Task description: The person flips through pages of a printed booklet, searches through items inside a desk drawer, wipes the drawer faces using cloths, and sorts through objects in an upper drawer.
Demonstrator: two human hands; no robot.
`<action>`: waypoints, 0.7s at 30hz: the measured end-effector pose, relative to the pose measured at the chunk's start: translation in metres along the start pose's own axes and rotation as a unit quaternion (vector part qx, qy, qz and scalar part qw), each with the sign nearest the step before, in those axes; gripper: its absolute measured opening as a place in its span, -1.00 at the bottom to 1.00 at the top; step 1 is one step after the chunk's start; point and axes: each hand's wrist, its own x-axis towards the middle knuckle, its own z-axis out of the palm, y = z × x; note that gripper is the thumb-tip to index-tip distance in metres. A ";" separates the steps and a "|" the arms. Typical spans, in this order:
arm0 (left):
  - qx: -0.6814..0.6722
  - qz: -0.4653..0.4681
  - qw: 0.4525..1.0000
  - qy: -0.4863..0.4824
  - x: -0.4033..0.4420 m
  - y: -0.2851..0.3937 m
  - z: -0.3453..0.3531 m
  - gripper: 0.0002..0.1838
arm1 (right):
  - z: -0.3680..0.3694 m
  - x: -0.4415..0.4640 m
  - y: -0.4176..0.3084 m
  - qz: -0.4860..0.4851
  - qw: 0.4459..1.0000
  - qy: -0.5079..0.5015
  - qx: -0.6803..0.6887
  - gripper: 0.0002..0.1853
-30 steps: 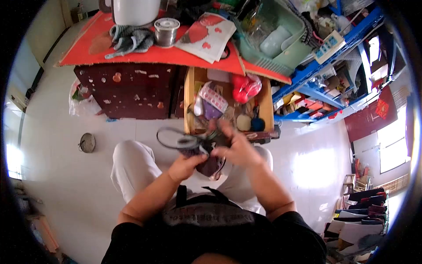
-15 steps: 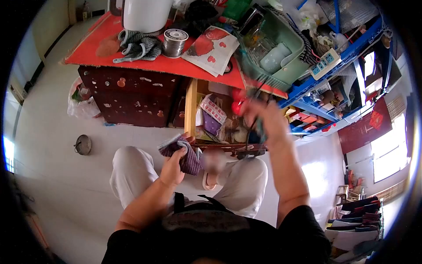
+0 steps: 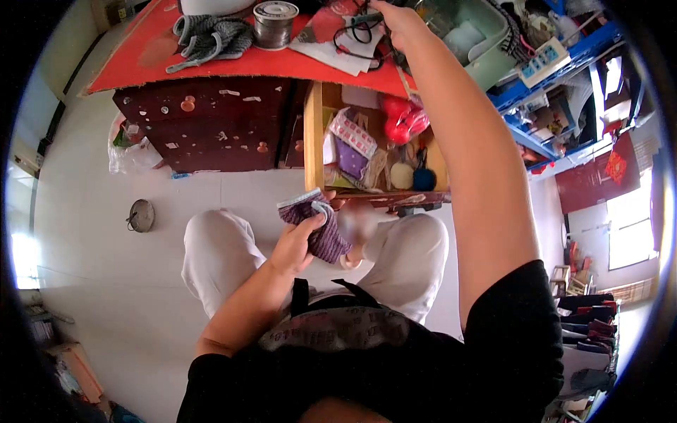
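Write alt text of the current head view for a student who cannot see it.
A person's left hand holds a purple knitted item before an open drawer, while the right hand is at a looped dark cord over the red tabletop.

We couldn't read anything tbh, just smudgy lettering [image 3: 310,337] on a grey patch [image 3: 367,331] nearer us than the drawer [image 3: 313,141].

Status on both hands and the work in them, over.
Left hand holding purple knit piece. Right hand at black cord by red tabletop, grip unclear. Right forearm hides part of open drawer.
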 end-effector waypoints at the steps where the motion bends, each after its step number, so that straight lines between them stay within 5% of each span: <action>1: 0.002 -0.007 1.000 0.003 0.000 -0.003 -0.004 -0.55 | 0.003 -0.012 -0.008 0.041 0.997 -0.064 -0.010 -0.67; 2: 0.007 0.000 1.000 0.002 0.002 -0.007 -0.008 -0.55 | 0.002 -0.016 -0.006 0.046 0.997 -0.062 -0.008 -0.67; 5: 0.014 0.000 1.000 -0.001 0.002 -0.006 -0.005 -0.54 | -0.004 -0.045 -0.011 -0.193 0.951 0.080 -0.227 -0.58; 6: 0.019 -0.005 1.000 -0.004 0.002 -0.005 -0.003 -0.54 | -0.007 -0.064 -0.012 -0.190 0.952 0.080 -0.228 -0.58; 10: 0.010 0.015 1.000 -0.001 0.003 -0.007 -0.001 -0.52 | -0.031 -0.113 0.010 -0.284 0.921 -0.078 -0.256 -0.68; 11: 0.008 0.026 1.000 -0.003 0.002 -0.008 -0.001 -0.53 | -0.035 -0.128 0.037 -0.284 0.896 -0.099 -0.326 -0.72; 12: 0.005 0.039 0.999 -0.005 0.002 -0.009 0.000 -0.53 | -0.036 -0.149 0.059 -0.174 0.928 -0.197 -0.266 -0.72; 13: 0.006 0.041 0.999 -0.004 0.001 -0.010 0.000 -0.53 | -0.036 -0.162 0.083 -0.217 0.888 -0.193 -0.357 -0.78; 15: -0.022 -0.031 0.999 -0.007 0.000 -0.010 -0.002 -0.56 | -0.034 -0.168 0.128 -0.032 0.926 -0.169 -0.337 -0.70; 18: -0.018 -0.031 0.998 -0.052 0.005 -0.012 -0.003 -0.55 | -0.036 -0.147 0.191 -0.145 0.875 -0.046 -0.460 -0.57; 21: -0.008 -0.039 0.997 -0.059 0.006 -0.012 -0.004 -0.54 | -0.032 -0.145 0.184 -0.017 0.862 -0.089 -0.499 -0.45</action>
